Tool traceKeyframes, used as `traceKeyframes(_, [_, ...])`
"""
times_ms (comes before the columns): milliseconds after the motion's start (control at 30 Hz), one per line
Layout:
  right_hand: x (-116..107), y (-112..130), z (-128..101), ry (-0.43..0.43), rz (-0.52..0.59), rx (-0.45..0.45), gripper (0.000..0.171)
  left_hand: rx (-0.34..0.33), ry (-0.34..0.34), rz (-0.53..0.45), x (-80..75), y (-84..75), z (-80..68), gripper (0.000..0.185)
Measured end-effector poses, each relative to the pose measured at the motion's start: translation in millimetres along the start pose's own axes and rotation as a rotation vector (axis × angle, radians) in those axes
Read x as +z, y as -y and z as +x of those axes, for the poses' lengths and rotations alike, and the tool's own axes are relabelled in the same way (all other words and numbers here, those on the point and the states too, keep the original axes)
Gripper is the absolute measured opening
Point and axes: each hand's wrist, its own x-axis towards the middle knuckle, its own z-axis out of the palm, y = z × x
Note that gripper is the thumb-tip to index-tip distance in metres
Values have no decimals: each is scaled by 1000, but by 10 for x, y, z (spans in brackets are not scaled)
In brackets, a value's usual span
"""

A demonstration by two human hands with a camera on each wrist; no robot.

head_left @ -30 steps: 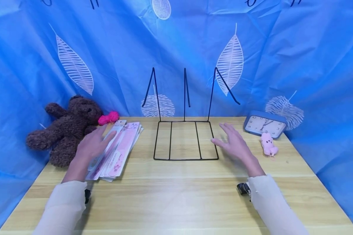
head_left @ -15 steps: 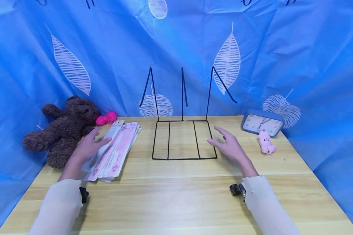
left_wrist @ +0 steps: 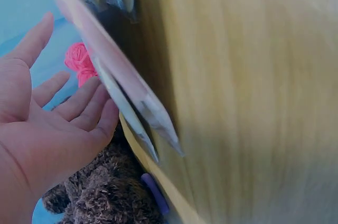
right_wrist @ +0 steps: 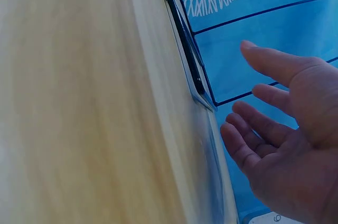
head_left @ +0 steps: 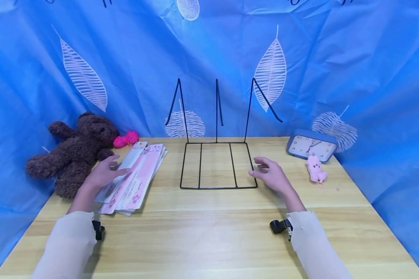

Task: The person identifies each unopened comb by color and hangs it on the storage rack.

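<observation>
My left hand is over the left side of a fanned pile of flat pink and white packets, fingers relaxed and holding nothing. In the left wrist view the packets lie beside its fingertips. My right hand hovers by the right front corner of a black wire rack, thumb apart from loosely bent fingers, nothing between them. The rack has a flat base on the table and three upright bent wires at its back. Its bars show past the right fingertips in the right wrist view.
A brown plush toy lies at the left beside a bright pink bundle of yarn. At the right back are a blue clock and a small pink plush. A blue curtain hangs behind the wooden table.
Both hands have drawn slightly back toward the person and lower, and their fingers have curled in a little. The packets and the rack stay where they were.
</observation>
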Motion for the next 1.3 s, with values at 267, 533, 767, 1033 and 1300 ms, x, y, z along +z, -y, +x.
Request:
traceKeyframes(267, [-5, -84, -12, 59, -23, 36, 66, -4, -37, -9, 14, 72, 49, 94])
traceKeyframes(533, [-20, -118, -26, 115, -20, 92, 61, -46, -103, 63, 76, 113, 40, 75])
traceKeyframes(767, [-32, -81, -15, 124, 6, 104, 55, -82, -108, 50, 47, 39, 77, 79])
traceKeyframes(1033, [-44, -83, 2, 118, 18, 139, 55, -81, -44, 41, 34, -14, 70, 88])
traceKeyframes(1300, [-40, -74, 3, 120, 16, 162, 54, -63, 80, 22, 77, -109, 136, 97])
